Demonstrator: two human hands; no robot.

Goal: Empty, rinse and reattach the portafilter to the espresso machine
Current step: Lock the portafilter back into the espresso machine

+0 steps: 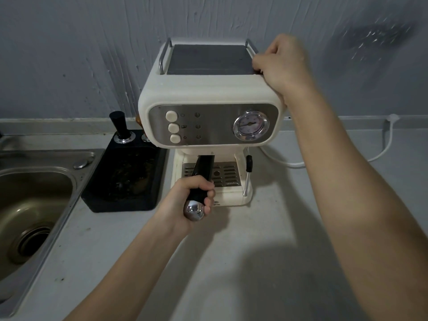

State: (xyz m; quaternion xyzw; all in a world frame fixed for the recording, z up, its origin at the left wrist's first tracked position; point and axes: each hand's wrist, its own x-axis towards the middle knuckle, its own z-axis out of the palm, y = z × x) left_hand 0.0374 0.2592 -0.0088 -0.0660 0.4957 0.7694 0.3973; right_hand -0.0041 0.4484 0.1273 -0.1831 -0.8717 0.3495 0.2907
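Sink (34,193) far left, knock box (125,174) beside it, both ready for dumping and rinsing. My left hand (190,200) is clenched around the portafilter (200,179) handle; its head is hidden under the espresso machine (208,96), can't tell if locked. My right hand (278,63) grips the machine's top right corner. I'd brace hard there and swing the handle level.

cream espresso machine (208,93) with silver panel (208,123), black chrome-tipped portafilter (200,179), black knock box (126,177), grey wall (69,54).
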